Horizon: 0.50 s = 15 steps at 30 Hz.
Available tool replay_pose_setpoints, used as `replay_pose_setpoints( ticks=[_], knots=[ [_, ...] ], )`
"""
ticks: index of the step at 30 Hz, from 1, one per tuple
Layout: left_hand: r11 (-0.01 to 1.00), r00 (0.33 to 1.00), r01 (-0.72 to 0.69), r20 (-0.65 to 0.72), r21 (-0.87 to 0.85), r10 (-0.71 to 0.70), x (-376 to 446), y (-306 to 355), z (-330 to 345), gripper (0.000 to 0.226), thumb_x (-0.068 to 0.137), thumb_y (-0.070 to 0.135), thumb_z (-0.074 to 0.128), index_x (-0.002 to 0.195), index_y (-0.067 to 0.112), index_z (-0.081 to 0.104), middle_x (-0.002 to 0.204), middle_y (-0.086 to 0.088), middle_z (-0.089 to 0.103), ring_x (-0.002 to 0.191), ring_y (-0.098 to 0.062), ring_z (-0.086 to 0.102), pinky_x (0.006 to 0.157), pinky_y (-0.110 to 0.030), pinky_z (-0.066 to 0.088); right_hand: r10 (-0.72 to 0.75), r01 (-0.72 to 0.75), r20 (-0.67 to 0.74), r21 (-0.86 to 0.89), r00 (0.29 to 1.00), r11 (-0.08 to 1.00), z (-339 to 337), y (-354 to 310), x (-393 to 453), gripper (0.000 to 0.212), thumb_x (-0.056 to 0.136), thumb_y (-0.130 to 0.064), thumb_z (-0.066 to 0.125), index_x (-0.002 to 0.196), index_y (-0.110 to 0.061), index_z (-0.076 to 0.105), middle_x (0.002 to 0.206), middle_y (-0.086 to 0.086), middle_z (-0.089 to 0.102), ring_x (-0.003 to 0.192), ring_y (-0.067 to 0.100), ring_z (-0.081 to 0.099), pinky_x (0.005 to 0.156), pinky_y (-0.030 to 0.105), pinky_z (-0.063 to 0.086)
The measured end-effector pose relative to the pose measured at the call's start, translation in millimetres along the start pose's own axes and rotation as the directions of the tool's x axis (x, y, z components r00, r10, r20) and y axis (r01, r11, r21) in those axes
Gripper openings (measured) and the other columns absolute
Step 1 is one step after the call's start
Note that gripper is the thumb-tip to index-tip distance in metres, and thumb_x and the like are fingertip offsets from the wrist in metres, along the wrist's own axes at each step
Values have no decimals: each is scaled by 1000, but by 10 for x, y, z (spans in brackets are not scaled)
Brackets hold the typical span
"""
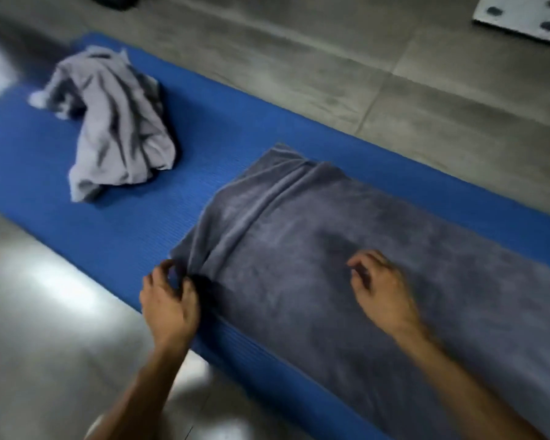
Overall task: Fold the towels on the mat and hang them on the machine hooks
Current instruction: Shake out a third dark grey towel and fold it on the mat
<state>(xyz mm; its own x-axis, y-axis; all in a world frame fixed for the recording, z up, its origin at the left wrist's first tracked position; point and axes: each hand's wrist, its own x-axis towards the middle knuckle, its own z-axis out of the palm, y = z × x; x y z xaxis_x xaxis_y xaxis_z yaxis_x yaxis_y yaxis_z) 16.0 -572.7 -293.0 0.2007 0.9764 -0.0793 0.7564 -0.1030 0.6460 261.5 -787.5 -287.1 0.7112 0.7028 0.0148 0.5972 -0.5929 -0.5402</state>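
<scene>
Left hand (169, 300) fingers pinch the soft, limp dark towel's (331, 249) near corner; right hand (381, 287) hovers, fingers loosely curled.

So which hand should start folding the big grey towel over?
Probably the left hand: its fingers already pinch the spread dark grey towel's near corner. The right hand only rests curled on the middle.

Head camera looks steeply down, close over the blue mat (134, 236)
</scene>
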Motion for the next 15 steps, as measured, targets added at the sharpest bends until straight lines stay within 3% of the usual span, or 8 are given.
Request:
replay_pose_setpoints(
  ticks=[3, 5, 7, 9, 12, 15],
  knots=[
    [965, 964, 261, 59, 4, -261, 381, -177, -61, 45, 82, 40, 63, 116, 10, 59, 114, -21, 59, 108, -40, 55, 97, -48, 44, -129, 126, 34, 69, 991, 990, 188, -425, 768, 11, 84, -4, 63, 95, -7, 64, 100, 9, 65, 80, 26, 66, 73, 30, 51],
    [914, 921, 382, 141, -138, -363, 548, -194, -58, 22, 81, 30, 73, 93, 14, 65, 96, -14, 66, 96, -32, 63, 87, -39, 52, -148, 144, 37, 100, 988, 985, 310, -621, 1292, 10, 87, -6, 61, 96, -7, 65, 101, 9, 65, 82, 26, 65, 74, 31, 51],
    [810, 876, 481, 233, -337, -423, 639, -126, -45, 12, 80, 16, 75, 78, 12, 63, 77, -7, 64, 75, -21, 62, 67, -24, 53, -114, 112, 29, 78, 993, 991, 415, -735, 1782, 13, 87, -7, 60, 97, -9, 68, 105, 8, 65, 89, 25, 64, 79, 28, 47],
    [767, 875, 481, 288, -425, -388, 664, -12, -58, 18, 80, 8, 73, 71, 13, 57, 64, -2, 57, 59, -11, 52, 51, -15, 45, -39, 37, 29, 61, 999, 997, 460, -826, 2186, 15, 85, -7, 60, 95, -9, 70, 111, 8, 62, 99, 24, 61, 84, 24, 42],
    [702, 883, 469, 311, -536, -352, 701, 77, -97, 28, 79, -1, 67, 65, 16, 50, 58, 0, 50, 51, -7, 46, 46, -17, 40, 148, -150, 183, -3, 972, 989, 559, -907, 2571, 15, 87, -12, 59, 95, -9, 71, 114, 7, 64, 105, 23, 59, 86, 26, 43],
    [675, 898, 439, 276, -594, -342, 710, 15, -146, 34, 77, -7, 67, 66, 19, 47, 62, 1, 49, 56, -9, 45, 51, -22, 40, 262, -243, 337, -98, 904, 965, 670, -950, 2661, 19, 91, -15, 55, 100, -7, 70, 103, 13, 68, 87, 27, 63, 64, 31, 53]
  ],
)
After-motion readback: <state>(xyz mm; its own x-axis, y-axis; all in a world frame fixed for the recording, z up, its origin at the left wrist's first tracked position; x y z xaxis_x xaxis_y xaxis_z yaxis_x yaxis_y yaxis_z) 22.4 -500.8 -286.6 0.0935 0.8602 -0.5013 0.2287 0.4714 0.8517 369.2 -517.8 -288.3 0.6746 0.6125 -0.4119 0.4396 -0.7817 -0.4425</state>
